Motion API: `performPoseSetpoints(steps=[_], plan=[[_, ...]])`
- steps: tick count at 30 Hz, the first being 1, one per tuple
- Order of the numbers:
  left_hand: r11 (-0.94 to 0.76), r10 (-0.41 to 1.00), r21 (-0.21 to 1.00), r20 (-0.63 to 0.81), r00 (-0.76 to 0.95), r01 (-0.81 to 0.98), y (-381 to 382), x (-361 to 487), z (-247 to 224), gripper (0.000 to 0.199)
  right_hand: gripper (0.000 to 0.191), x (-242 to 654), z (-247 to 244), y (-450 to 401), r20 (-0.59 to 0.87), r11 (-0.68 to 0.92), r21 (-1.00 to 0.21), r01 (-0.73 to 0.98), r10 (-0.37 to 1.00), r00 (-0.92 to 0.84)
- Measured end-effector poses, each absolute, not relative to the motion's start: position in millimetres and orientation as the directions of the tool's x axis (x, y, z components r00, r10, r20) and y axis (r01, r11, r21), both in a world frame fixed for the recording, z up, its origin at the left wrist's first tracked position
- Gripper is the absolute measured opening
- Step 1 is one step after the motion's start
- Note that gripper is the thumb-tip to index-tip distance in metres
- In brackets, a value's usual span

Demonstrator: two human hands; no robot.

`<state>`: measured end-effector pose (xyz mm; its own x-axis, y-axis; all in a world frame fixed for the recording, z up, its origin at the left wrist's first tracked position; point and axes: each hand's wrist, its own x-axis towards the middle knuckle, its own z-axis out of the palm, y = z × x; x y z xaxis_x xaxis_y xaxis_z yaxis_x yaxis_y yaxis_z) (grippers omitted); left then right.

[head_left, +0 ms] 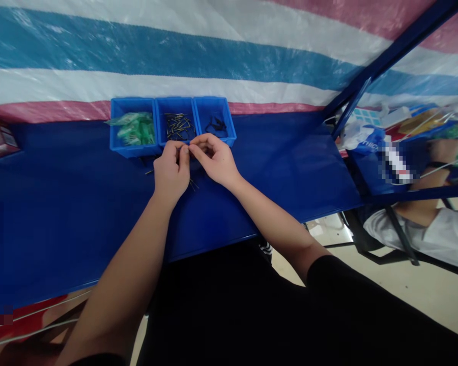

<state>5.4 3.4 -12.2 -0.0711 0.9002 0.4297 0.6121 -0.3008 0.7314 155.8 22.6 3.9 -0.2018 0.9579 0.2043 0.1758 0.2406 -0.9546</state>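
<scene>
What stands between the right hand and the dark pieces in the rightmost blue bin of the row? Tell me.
The rightmost blue bin itself: its front wall lies between the right hand and the dark pieces. Nothing visible covers its open top.

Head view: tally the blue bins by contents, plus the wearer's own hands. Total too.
Left blue bin, green plastic: 1
Middle blue bin, thin metal-looking pieces: 1
Right blue bin, small dark pieces: 1
Wearer's hands, left hand and right hand: 2
Total: 5
</scene>
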Motion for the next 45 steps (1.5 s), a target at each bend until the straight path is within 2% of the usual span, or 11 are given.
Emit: performPoseSetpoints(steps=[8, 12, 18, 28, 39, 45], plan=[[-0.27, 0.902, 0.74, 0.419, -0.108, 0.615, 5.1, 4.7, -10.0, 0.029, 0.02, 160.8, 4.2, 18.3, 0.288, 0.365, -0.878, 0.309, 0.92, -0.266], [-0.273, 0.898, 0.73, 0.426, -0.105, 0.626, 4.3, 5.5, -10.7, 0.031, 0.02, 161.7, 2.7, 19.3, 0.317, 0.401, -0.859, 0.319, 0.905, -0.282], [-0.254, 0.916, 0.72, 0.394, -0.079, 0.646, 2.8, 4.8, -14.6, 0.035, 0.027, 161.8, 5.0, 18.2, 0.34, 0.41, -0.866, 0.287, 0.902, -0.266], [-0.271, 0.918, 0.731, 0.392, -0.061, 0.626, 1.5, 6.2, -13.4, 0.026, 0.038, 161.9, 3.8, 18.0, 0.293, 0.37, -0.871, 0.324, 0.92, -0.262], [-0.247, 0.928, 0.732, 0.368, -0.063, 0.635, 1.3, 6.5, -9.0, 0.025, 0.018, 161.0, 2.8, 17.8, 0.372, 0.433, -0.852, 0.295, 0.897, -0.24], [-0.254, 0.925, 0.729, 0.376, -0.061, 0.636, 1.4, 6.6, -7.6, 0.025, 0.015, 160.6, -2.0, 20.0, 0.385, 0.458, -0.835, 0.304, 0.882, -0.271]])
